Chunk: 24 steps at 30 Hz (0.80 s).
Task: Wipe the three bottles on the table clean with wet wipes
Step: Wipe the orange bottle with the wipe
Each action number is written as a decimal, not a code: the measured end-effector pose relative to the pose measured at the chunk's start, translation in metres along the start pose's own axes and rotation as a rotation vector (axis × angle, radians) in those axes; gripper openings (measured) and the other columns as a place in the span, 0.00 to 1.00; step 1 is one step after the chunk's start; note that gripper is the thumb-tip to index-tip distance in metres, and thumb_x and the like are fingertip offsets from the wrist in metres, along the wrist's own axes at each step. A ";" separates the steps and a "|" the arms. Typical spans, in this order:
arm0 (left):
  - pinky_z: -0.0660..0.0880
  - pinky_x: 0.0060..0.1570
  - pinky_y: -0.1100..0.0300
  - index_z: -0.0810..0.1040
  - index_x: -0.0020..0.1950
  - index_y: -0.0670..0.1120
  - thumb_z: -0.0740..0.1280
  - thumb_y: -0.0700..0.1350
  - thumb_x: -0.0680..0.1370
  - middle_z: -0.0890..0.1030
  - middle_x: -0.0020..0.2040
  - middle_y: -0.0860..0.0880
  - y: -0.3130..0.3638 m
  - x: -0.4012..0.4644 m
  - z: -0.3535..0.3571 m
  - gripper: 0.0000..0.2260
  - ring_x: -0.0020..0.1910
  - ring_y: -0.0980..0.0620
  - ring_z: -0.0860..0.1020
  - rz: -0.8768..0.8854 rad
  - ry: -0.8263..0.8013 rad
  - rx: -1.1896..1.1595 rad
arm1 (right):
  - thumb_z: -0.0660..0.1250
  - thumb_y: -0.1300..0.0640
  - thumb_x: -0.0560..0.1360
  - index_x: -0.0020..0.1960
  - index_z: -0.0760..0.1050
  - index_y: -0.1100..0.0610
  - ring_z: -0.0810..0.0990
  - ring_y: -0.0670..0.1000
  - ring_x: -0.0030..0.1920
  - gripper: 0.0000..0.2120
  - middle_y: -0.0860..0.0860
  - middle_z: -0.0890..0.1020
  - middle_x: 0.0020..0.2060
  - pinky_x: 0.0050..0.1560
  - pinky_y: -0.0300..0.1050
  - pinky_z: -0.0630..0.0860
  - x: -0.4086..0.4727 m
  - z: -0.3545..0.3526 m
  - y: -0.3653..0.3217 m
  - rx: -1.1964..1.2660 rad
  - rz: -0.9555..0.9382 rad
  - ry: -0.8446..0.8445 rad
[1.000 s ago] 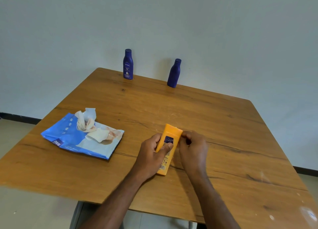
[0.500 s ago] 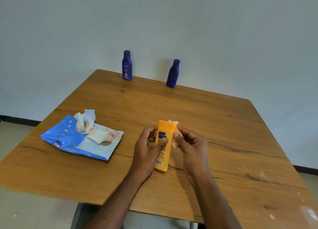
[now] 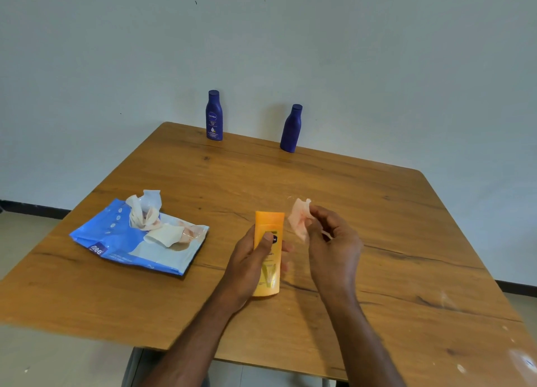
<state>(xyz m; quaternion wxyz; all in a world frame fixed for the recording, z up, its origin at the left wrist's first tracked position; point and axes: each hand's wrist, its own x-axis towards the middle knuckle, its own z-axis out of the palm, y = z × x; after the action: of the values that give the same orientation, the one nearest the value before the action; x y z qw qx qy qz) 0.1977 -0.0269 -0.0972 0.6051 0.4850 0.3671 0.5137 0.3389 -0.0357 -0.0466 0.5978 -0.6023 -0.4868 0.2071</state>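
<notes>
My left hand grips an orange bottle over the near middle of the wooden table, thumb across its dark label. My right hand is just to the right of the bottle, apart from it, pinching a small crumpled wet wipe between its fingertips. Two dark blue bottles stand upright at the far edge: one with a white label to the left, a plain one to the right.
A blue and white wet wipes pack lies flat at the left of the table, its flap lifted and wipes bunched out of the opening. A pale wall stands right behind the far edge. Floor shows past the left and near edges.
My right hand has drawn away from the orange bottle to the right, taking the wipe with it. My left hand has turned the bottle and holds it more upright.
</notes>
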 end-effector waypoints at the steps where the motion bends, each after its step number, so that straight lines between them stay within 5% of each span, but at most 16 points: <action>1: 0.81 0.38 0.49 0.77 0.63 0.48 0.61 0.55 0.84 0.86 0.51 0.39 0.001 0.001 -0.001 0.15 0.39 0.40 0.83 -0.013 -0.006 -0.016 | 0.69 0.66 0.77 0.57 0.82 0.49 0.82 0.40 0.52 0.15 0.41 0.84 0.51 0.49 0.35 0.80 0.001 -0.001 -0.004 -0.052 -0.091 0.002; 3: 0.80 0.38 0.51 0.77 0.63 0.48 0.60 0.55 0.83 0.86 0.50 0.40 0.002 0.002 0.000 0.15 0.39 0.42 0.84 -0.021 -0.001 -0.031 | 0.69 0.68 0.76 0.56 0.83 0.53 0.82 0.41 0.52 0.14 0.43 0.83 0.51 0.49 0.35 0.80 0.001 0.002 -0.010 -0.134 -0.330 -0.028; 6: 0.81 0.49 0.58 0.77 0.67 0.52 0.62 0.50 0.83 0.85 0.57 0.46 -0.001 0.003 0.000 0.13 0.55 0.50 0.85 -0.016 0.045 -0.043 | 0.71 0.68 0.72 0.54 0.84 0.58 0.80 0.45 0.52 0.13 0.50 0.84 0.51 0.52 0.36 0.77 -0.006 0.017 -0.019 -0.261 -0.601 -0.147; 10: 0.78 0.55 0.58 0.75 0.69 0.53 0.61 0.42 0.85 0.84 0.60 0.53 -0.008 0.003 -0.001 0.14 0.62 0.55 0.81 0.016 0.032 0.121 | 0.64 0.64 0.72 0.50 0.85 0.61 0.80 0.50 0.48 0.12 0.53 0.85 0.46 0.46 0.39 0.77 -0.013 0.034 -0.018 -0.433 -0.745 -0.234; 13: 0.78 0.61 0.55 0.74 0.70 0.55 0.62 0.47 0.85 0.83 0.63 0.53 -0.004 0.004 -0.002 0.14 0.65 0.55 0.80 0.021 0.007 0.130 | 0.72 0.68 0.69 0.52 0.85 0.61 0.82 0.55 0.44 0.12 0.54 0.84 0.44 0.41 0.45 0.80 -0.008 0.030 -0.008 -0.497 -0.743 -0.249; 15: 0.79 0.58 0.55 0.76 0.70 0.55 0.63 0.50 0.84 0.83 0.62 0.50 -0.001 0.005 -0.002 0.14 0.63 0.51 0.81 0.024 0.014 0.086 | 0.72 0.65 0.70 0.52 0.85 0.61 0.82 0.55 0.43 0.10 0.54 0.83 0.43 0.39 0.46 0.80 -0.004 0.022 -0.001 -0.492 -0.700 -0.252; 19: 0.80 0.40 0.49 0.78 0.63 0.52 0.63 0.54 0.82 0.84 0.47 0.40 0.001 0.003 -0.003 0.13 0.41 0.41 0.82 -0.049 0.000 -0.074 | 0.73 0.66 0.73 0.51 0.85 0.61 0.82 0.53 0.41 0.08 0.54 0.84 0.42 0.40 0.52 0.81 0.007 0.005 0.012 -0.476 -0.519 -0.217; 24: 0.80 0.39 0.48 0.78 0.63 0.52 0.62 0.54 0.82 0.84 0.45 0.40 -0.001 0.004 -0.002 0.13 0.38 0.40 0.82 -0.037 -0.025 -0.046 | 0.74 0.69 0.72 0.53 0.85 0.60 0.83 0.49 0.44 0.11 0.52 0.85 0.45 0.42 0.47 0.81 0.004 -0.002 0.002 -0.393 -0.516 -0.121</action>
<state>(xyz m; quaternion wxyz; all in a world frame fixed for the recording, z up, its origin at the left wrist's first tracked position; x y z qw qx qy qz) 0.1969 -0.0228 -0.0982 0.6299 0.4706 0.3566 0.5046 0.3431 -0.0331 -0.0469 0.4729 -0.5495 -0.6886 -0.0135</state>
